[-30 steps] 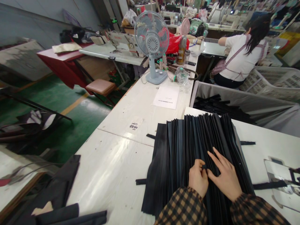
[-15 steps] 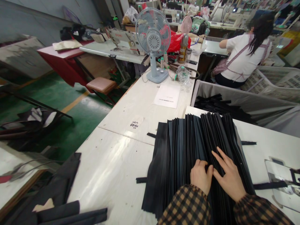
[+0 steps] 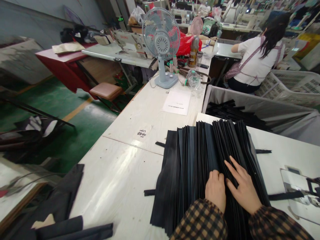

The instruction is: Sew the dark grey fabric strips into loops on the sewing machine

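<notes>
A thick row of dark fabric pieces (image 3: 186,156), black with some dark blue, lies overlapped like pages on the white table. My left hand (image 3: 215,188) is closed, its fingers together and curled down into the folds near the middle of the row; the fingertips are partly hidden. Just beside it, my right hand (image 3: 243,188) rests on the black folds to the right, fingers stretched out and apart. Dark strips stick out from under the row: one short strip (image 3: 149,192) on the left, another strip (image 3: 263,151) on the right.
A fan (image 3: 161,45) and a paper sheet (image 3: 176,101) are on the table ahead. Metal machine parts (image 3: 298,190) sit at right. Dark cloth (image 3: 62,200) lies at lower left. Beyond a grey cloth bin (image 3: 287,116), a person (image 3: 257,60) sits near a white basket (image 3: 297,83).
My left hand has drawn slightly away from my right thumb, and its fingers now point down into the folds. My right hand stays spread on the fabric. The view has shifted slightly.
</notes>
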Action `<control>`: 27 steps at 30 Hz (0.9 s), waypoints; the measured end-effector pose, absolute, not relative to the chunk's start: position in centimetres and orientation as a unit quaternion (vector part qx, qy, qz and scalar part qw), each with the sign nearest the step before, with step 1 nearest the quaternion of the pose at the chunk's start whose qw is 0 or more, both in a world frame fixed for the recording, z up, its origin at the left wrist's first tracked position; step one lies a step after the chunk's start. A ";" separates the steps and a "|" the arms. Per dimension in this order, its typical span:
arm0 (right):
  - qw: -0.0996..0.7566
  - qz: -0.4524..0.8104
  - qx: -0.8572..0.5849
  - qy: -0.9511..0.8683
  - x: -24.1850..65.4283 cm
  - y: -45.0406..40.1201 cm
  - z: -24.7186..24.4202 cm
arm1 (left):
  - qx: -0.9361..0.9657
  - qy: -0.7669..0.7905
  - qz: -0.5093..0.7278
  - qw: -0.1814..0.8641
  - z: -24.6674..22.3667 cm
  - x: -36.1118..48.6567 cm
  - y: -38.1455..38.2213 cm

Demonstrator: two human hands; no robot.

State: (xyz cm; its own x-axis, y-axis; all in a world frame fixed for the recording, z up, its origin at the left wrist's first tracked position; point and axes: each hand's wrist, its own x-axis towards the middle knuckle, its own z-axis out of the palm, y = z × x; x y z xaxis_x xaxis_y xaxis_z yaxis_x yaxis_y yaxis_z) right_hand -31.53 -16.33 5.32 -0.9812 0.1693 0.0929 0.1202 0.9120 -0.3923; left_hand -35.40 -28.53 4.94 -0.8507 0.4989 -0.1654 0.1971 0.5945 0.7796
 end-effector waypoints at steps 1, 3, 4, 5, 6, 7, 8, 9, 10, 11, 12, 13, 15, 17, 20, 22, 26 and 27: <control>0.063 0.197 -0.074 -0.976 -31.5 -16.3 5.3 | 0.201 0.866 0.415 0.195 4.9 -35.4 -28.6; 0.066 0.199 -0.074 -0.975 -31.6 -16.3 5.3 | 0.191 0.856 0.435 0.203 4.8 -35.4 -28.7; 0.067 0.200 -0.074 -0.975 -31.6 -16.3 5.3 | 0.181 0.853 0.445 0.205 4.8 -35.4 -28.8; 0.069 0.202 -0.076 -0.974 -31.6 -16.4 5.4 | 0.169 0.850 0.454 0.207 4.7 -35.4 -28.8; 0.069 0.203 -0.078 -0.974 -31.6 -16.4 5.4 | 0.159 0.847 0.462 0.209 4.7 -35.5 -28.8; 0.069 0.203 -0.081 -0.973 -31.6 -16.4 5.4 | 0.149 0.845 0.468 0.210 4.7 -35.5 -28.8; 0.068 0.205 -0.084 -0.973 -31.6 -16.4 5.5 | 0.142 0.844 0.473 0.212 4.7 -35.6 -28.8; 0.067 0.206 -0.086 -0.972 -31.6 -16.4 5.5 | 0.136 0.842 0.477 0.214 4.7 -35.6 -28.8; 0.064 0.207 -0.087 -0.972 -31.6 -16.4 5.5 | 0.127 0.840 0.480 0.218 4.7 -35.7 -28.8; 0.062 0.207 -0.087 -0.972 -31.6 -16.4 5.4 | 0.117 0.838 0.484 0.222 4.7 -35.7 -28.8; 0.059 0.207 -0.087 -0.973 -31.6 -16.4 5.4 | 0.107 0.835 0.489 0.227 4.6 -35.7 -28.8; 0.058 0.207 -0.086 -0.973 -31.5 -16.4 5.4 | 0.098 0.831 0.497 0.230 4.6 -35.7 -28.9; 0.060 0.205 -0.082 -0.974 -31.5 -16.3 5.3 | 0.091 0.819 0.515 0.236 4.6 -35.8 -29.1; 0.063 0.205 -0.080 -0.973 -31.5 -16.3 5.4 | 0.097 0.808 0.531 0.237 4.6 -35.9 -29.3; 0.062 0.206 -0.083 -0.973 -31.5 -16.2 5.4 | 0.091 0.806 0.536 0.234 4.7 -35.9 -29.4; 0.059 0.207 -0.084 -0.973 -31.5 -16.2 5.3 | 0.095 0.815 0.525 0.225 4.9 -36.0 -29.3; 0.055 0.204 -0.084 -0.974 -31.5 -16.2 5.2 | 0.129 0.832 0.497 0.210 5.2 -36.1 -29.0; 0.055 0.202 -0.083 -0.974 -31.5 -16.2 5.2 | 0.130 0.834 0.493 0.209 5.2 -36.1 -28.9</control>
State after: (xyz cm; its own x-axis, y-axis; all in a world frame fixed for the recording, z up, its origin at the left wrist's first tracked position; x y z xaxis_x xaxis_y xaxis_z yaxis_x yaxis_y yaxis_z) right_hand -31.47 -16.16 5.15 -0.9799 0.1851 0.0740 0.1403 0.9041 -0.4036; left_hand -36.10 -28.89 5.21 -0.8788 0.4235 -0.2200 0.0112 0.4793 0.8776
